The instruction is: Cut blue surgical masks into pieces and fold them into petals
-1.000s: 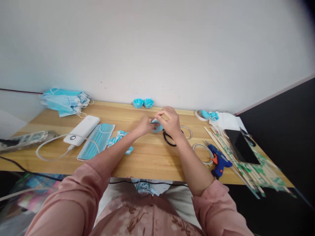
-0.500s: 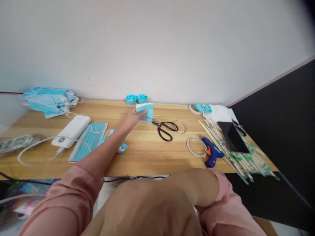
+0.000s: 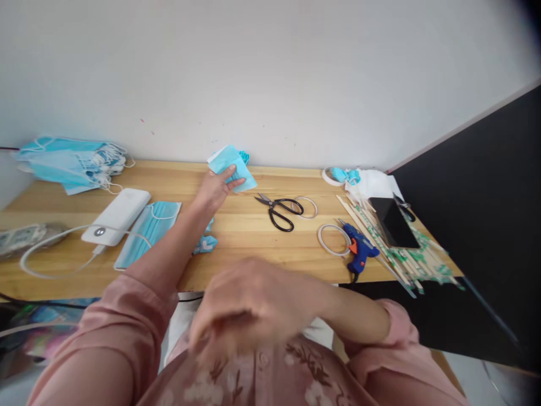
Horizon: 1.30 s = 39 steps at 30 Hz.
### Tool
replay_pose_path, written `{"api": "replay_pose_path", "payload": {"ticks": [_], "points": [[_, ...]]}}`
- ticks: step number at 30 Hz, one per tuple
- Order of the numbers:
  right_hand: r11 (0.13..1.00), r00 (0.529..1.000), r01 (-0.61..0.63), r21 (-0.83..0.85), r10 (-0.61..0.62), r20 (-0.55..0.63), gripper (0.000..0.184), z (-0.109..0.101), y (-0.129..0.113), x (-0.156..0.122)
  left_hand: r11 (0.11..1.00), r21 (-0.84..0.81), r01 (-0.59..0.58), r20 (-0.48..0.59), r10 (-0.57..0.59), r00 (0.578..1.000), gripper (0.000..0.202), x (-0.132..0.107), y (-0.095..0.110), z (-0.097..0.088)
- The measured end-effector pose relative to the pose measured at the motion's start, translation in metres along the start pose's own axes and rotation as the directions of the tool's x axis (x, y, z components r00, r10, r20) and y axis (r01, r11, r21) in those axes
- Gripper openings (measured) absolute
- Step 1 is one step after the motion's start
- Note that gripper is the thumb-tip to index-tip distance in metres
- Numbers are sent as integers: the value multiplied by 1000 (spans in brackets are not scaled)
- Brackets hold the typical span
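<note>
Between the thumb and fingers of my left hand (image 3: pixel 217 189) is a folded piece of blue mask fabric (image 3: pixel 234 164), held up over the back of the table. It partly covers blue fabric rosettes (image 3: pixel 244 157) by the wall. My right hand (image 3: pixel 249 304) is close to my chest, in front of the table edge. Motion smears its curled fingers, so I cannot see whether anything is in them. Black-handled scissors (image 3: pixel 281 211) lie with blades parted to the right of my left hand. Blue fabric scraps (image 3: pixel 206 243) rest partly hidden beside my left forearm.
Left are piled face masks (image 3: pixel 71 163), a white power bank (image 3: pixel 118 217) with a cable, and a flat mask (image 3: pixel 147 234). Right are a blue glue gun (image 3: pixel 359 248), tape rings (image 3: pixel 333 239), wooden sticks (image 3: pixel 406 262) and a phone (image 3: pixel 393 223).
My left hand has moved left and back, and the blue fabric in it is now tilted. My right hand has come up, blurred, in front of my chest. The view has shifted slightly.
</note>
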State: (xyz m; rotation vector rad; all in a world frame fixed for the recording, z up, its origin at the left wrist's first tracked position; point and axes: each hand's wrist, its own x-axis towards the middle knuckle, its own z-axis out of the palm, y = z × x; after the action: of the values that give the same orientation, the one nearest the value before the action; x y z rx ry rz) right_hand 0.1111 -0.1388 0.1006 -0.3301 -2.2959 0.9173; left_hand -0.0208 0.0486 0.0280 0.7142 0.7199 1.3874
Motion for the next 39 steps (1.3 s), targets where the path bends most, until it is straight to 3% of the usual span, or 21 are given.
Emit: {"api": "replay_pose_path", "payload": {"ticks": [1,2,3,5,7,9,13,18,21,23,25,27,29,31,33,36,39], "points": [[997,998,-58,-45,58,-18,18,-10,11,-4,1000,-9,-1,-4,1,1000,29,1,1,0],[953,969,-233,-195,212,-125,18,-21,24,-10,1000,-17,-1,-9,1,1000,28,2,1,-1],[841,910,-405,-359,329,-254,17,-33,38,-19,1000,-26,-1,-15,0,1000,26,3,1,-2],[536,797,-601,-592,450,-402,16,-54,65,-38,999,-46,-3,-30,2,1000,24,4,1,-3],[292,729,-631,-718,538,-422,21,-67,86,-54,998,-70,-4,-40,1,999,25,5,0,-4],[205,697,-597,-776,610,-376,24,-72,99,-61,995,-95,-2,-50,-3,999,25,5,0,-4],[173,663,-560,-810,680,-313,29,-65,107,-59,990,-138,18,-59,-26,998,24,5,0,-4],[115,595,-607,-786,721,-354,35,-62,113,-51,982,-178,55,-62,-67,996,23,3,5,-2],[138,564,-711,-690,698,-441,44,-70,114,-50,970,-235,57,-89,-80,993,18,3,9,-1],[254,551,-801,-542,667,-501,57,-80,112,-49,961,-271,60,-109,-92,990,16,4,11,-1],[477,555,-830,-289,661,-504,69,-92,108,-46,953,-296,62,-122,-102,987,13,6,14,-2],[683,590,-728,65,672,-447,73,-102,106,-40,946,-318,62,-127,-108,986,11,7,17,-3],[751,657,-542,377,659,-366,71,-109,106,-31,939,-339,64,-133,-115,984,10,8,19,-5],[727,718,-397,561,627,-304,70,-109,110,-22,932,-357,66,-146,-125,981,12,10,21,-6],[669,756,-332,665,610,-237,73,-103,118,-15,929,-366,63,-156,-127,980,17,11,23,-7],[570,759,-302,764,629,-168,72,-89,132,-14,935,-349,72,-139,-128,982,21,13,22,-9],[532,752,-318,785,646,-133,60,-78,140,-21,945,-319,77,-121,-121,985,20,14,20,-12]]}}
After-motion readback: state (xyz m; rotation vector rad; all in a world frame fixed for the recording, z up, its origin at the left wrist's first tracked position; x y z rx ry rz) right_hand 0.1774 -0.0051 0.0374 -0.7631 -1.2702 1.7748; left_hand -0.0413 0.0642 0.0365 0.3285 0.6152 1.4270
